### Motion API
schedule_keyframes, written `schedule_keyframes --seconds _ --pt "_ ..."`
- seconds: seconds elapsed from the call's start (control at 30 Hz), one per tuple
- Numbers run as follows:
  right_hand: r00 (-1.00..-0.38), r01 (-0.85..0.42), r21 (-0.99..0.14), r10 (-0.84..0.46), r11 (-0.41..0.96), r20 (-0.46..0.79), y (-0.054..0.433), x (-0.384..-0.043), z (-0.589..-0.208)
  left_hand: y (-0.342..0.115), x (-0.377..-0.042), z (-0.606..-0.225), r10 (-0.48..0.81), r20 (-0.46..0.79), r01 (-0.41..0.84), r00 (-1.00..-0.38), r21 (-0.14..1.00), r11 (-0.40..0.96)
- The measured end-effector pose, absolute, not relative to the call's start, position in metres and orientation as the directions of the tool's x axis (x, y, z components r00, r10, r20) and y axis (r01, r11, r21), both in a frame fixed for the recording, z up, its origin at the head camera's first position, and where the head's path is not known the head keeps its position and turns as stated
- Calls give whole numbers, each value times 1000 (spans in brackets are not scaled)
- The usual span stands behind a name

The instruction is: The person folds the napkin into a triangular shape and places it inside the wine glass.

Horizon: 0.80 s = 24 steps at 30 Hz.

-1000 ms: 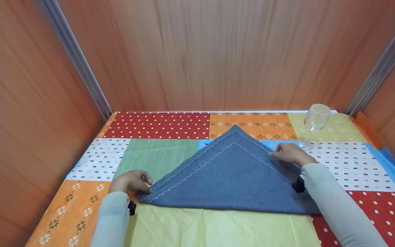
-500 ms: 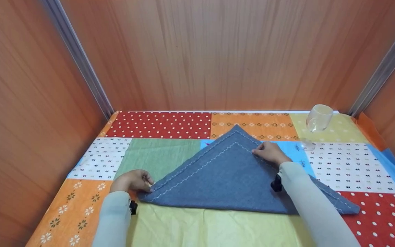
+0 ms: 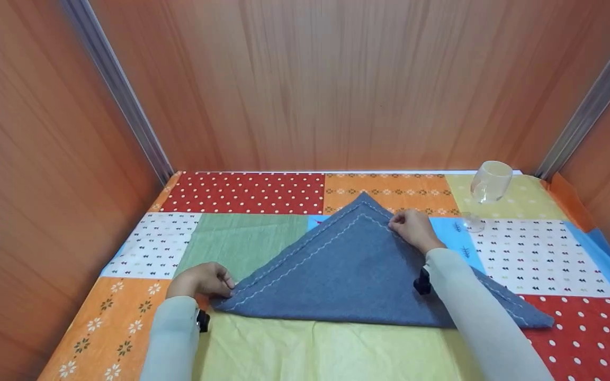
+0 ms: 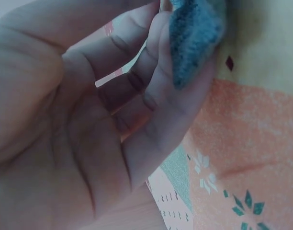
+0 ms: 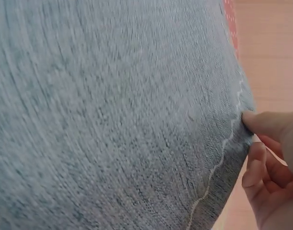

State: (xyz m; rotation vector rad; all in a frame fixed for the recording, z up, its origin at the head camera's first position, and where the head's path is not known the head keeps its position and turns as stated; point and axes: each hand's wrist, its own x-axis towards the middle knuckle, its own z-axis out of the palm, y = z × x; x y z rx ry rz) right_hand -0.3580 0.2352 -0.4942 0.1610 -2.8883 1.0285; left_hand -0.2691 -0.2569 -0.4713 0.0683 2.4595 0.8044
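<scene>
A grey-blue cloth napkin lies folded into a triangle, its peak pointing away from me and its fold toward me. White zigzag stitching follows its two slanted edges. At the left corner, my left hand pinches the cloth; the left wrist view has that corner against the fingers, its very tip hanging free. Partway up the right slanted edge, my right hand pinches the hem between thumb and fingers. In the right wrist view the thumb presses just beside the stitched line. My right forearm covers part of the right side.
A clear stemmed glass stands at the back right, beyond my right hand. Under everything is a patchwork tablecloth in several colours and prints. Wood-grain panels enclose the table at the back and both sides.
My right hand has slid left along the napkin's right edge, then slightly up toward the peak. The right corner, formerly under my forearm, now shows. My left hand has stayed put.
</scene>
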Motion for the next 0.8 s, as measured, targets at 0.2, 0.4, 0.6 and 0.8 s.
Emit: schedule_keyframes --seconds 0.2,0.4,0.6,0.8 --pt "-991 -92 -669 -2 738 135 228 -362 -481 -259 -271 -471 223 -482 -98 -847 556 825" --pt "-976 -76 -709 91 701 195 225 -368 -471 -263 -272 -471 228 -470 -86 -853 556 826" --pt "-995 -24 -723 54 691 85 229 -369 -482 -265 -270 -471 208 -455 -87 -866 546 833" --pt "-998 30 -622 -16 783 -67 239 -366 -499 -266 -269 -471 276 -425 -11 -862 561 828"
